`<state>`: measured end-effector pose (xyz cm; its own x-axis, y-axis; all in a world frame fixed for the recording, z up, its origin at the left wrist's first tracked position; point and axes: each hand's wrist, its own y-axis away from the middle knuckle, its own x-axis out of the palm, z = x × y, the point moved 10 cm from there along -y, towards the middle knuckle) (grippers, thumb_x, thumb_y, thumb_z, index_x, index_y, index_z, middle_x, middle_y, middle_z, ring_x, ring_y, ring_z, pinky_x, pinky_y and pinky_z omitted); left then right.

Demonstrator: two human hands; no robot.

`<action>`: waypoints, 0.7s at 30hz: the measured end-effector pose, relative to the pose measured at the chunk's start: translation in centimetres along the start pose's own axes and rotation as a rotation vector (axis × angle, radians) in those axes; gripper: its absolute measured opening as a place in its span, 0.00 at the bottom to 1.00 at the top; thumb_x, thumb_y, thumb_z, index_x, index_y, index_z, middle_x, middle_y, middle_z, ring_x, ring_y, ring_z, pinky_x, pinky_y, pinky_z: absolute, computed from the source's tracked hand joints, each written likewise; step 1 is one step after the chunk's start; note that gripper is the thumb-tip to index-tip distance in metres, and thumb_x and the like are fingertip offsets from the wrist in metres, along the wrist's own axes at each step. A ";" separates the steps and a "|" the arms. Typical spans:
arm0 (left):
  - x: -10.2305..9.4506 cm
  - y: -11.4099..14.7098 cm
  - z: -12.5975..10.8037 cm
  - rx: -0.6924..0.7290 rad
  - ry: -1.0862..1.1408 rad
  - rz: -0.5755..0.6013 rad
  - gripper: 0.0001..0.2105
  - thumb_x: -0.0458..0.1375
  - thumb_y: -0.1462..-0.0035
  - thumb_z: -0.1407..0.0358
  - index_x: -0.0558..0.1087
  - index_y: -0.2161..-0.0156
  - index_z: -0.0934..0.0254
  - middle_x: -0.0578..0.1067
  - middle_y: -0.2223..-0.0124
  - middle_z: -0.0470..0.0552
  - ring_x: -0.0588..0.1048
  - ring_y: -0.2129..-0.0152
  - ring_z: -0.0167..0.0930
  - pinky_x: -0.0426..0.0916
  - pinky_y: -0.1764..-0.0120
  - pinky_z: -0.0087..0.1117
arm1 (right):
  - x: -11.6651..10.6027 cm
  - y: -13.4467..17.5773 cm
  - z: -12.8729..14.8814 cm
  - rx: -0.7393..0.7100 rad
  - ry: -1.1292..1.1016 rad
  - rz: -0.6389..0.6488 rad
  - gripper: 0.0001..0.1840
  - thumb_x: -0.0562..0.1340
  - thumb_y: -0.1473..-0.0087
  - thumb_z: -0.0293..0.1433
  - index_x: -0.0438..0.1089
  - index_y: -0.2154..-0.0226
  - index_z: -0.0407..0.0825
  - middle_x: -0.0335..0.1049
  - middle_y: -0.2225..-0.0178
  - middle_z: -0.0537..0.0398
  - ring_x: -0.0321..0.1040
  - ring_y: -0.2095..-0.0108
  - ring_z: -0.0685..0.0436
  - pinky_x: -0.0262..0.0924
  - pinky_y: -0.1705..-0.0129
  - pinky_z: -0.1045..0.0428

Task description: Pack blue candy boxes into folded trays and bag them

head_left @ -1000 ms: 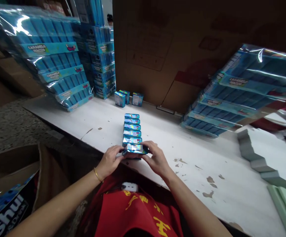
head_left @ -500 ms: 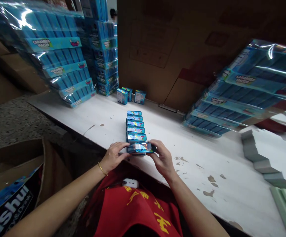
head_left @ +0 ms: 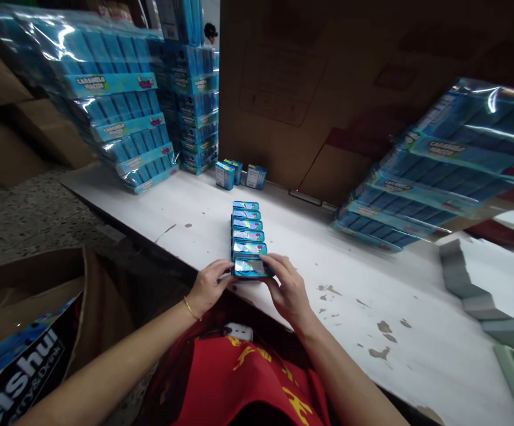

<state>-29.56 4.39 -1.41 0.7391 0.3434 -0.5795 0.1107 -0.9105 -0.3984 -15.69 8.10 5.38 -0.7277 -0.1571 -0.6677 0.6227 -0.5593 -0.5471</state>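
Note:
Between my two hands is a small blue tin [head_left: 250,267] with a shiny top, at the near end of a row of similar tins [head_left: 248,235]. My left hand [head_left: 211,285] pinches its left end with thumb and fingers. At the right end, my right hand [head_left: 288,286] grips it with the thumb low and fingers on top. The row runs away from me over the white table [head_left: 186,207], several tins standing close together. The underside of the held tin is hidden.
Wrapped stacks of blue display boxes stand at left [head_left: 119,106] and right [head_left: 420,171]. Three small blue boxes [head_left: 225,176] sit by a large brown carton [head_left: 283,89]. An open carton [head_left: 83,307] is at lower left, white stepped pieces [head_left: 482,284] at right.
The held tin has turned slightly, lining up more squarely with the row, and both hands stay on it. The whole view has shifted a little.

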 end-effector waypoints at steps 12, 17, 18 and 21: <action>-0.4 -0.1 0.1 -0.022 0.003 0.000 0.09 0.52 0.47 0.68 0.71 0.61 0.64 0.74 0.62 0.52 0.72 0.64 0.30 0.67 0.61 0.32 | 0.5 0.3 1.1 -0.106 0.109 0.017 0.25 0.52 0.47 0.26 0.52 0.46 0.51 0.61 0.54 0.45 0.60 0.54 0.42 0.60 0.55 0.45; -0.3 0.5 -0.2 0.021 0.020 -0.051 0.10 0.52 0.47 0.67 0.70 0.59 0.65 0.73 0.61 0.53 0.72 0.63 0.30 0.67 0.59 0.31 | 0.3 1.5 0.6 -0.073 0.038 0.006 0.26 0.53 0.48 0.23 0.53 0.46 0.53 0.62 0.55 0.48 0.59 0.54 0.43 0.60 0.55 0.46; -0.3 0.4 -0.2 0.015 0.018 -0.055 0.10 0.52 0.47 0.68 0.69 0.59 0.65 0.73 0.60 0.53 0.71 0.63 0.30 0.67 0.59 0.32 | 0.1 1.4 0.0 -0.037 0.023 -0.008 0.26 0.53 0.48 0.23 0.53 0.47 0.54 0.61 0.55 0.48 0.59 0.54 0.44 0.59 0.54 0.46; 0.1 0.0 -0.3 -0.014 -0.002 -0.014 0.09 0.53 0.47 0.68 0.69 0.59 0.65 0.72 0.61 0.53 0.71 0.63 0.30 0.66 0.59 0.32 | 0.4 0.2 -1.0 0.008 0.045 0.029 0.25 0.54 0.48 0.25 0.53 0.47 0.54 0.61 0.55 0.48 0.60 0.55 0.43 0.60 0.55 0.45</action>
<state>-29.28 4.36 -1.23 0.7362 0.3568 -0.5750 0.1305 -0.9086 -0.3967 -15.56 8.73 4.46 -0.6956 -0.1370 -0.7052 0.6411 -0.5615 -0.5232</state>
